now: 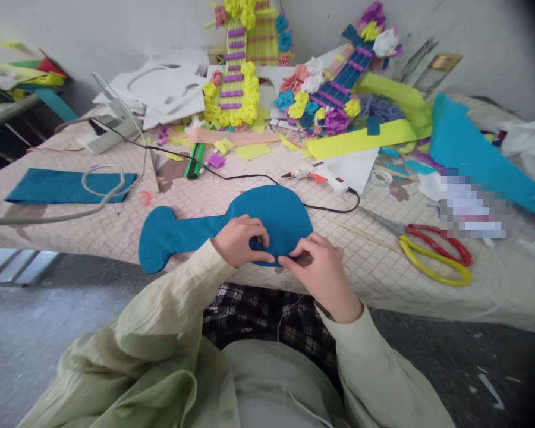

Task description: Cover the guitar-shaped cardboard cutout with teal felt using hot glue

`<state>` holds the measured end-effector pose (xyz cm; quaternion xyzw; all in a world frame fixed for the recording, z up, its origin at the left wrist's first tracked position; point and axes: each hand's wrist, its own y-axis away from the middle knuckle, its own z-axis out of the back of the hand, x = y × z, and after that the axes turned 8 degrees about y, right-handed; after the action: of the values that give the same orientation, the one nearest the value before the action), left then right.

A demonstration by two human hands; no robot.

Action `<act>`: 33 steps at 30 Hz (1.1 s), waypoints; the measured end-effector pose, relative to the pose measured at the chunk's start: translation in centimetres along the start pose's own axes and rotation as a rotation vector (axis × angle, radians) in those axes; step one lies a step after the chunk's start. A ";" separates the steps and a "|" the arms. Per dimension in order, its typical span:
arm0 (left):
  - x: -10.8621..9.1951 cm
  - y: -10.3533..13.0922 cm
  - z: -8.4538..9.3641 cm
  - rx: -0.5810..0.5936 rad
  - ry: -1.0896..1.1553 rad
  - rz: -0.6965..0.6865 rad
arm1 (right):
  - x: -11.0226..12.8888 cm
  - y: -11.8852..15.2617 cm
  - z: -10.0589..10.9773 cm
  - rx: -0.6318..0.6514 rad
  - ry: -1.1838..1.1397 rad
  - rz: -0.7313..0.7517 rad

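A blue, paper-covered guitar-shaped cutout (276,208) lies flat near the table's front edge, its rounded body to the right and its neck and head to the left. My left hand (241,241) rests over the lower part of the body, fingers curled and thumb at the near rim. Close beside it, my right hand (323,267) pinches the same rim between thumb and forefinger. The two thumbs almost meet there. Just beyond the cutout lies a white glue gun (334,178) with a black cord.
Scissors (428,246) with red and yellow handles and a thin wooden stick (365,233) lie at right. A green utility knife (195,160), folded blue paper (62,185) and a power strip (111,134) sit farther left. Flower-decorated paper guitars (236,89) lean against the wall.
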<state>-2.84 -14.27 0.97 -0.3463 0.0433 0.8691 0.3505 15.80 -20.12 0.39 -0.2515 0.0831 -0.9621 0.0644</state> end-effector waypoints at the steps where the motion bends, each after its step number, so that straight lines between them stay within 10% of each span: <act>1: 0.3 0.1 0.0 0.003 0.005 -0.036 | 0.0 0.0 0.0 -0.001 -0.002 0.004; 33: 0.7 0.5 0.2 -0.001 0.029 -0.168 | 0.3 1.5 -0.7 -0.024 -0.008 0.350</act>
<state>-3.67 -14.19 0.56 -0.3614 0.0190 0.8316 0.4213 15.29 -21.56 -0.37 -0.2376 0.1366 -0.9343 0.2281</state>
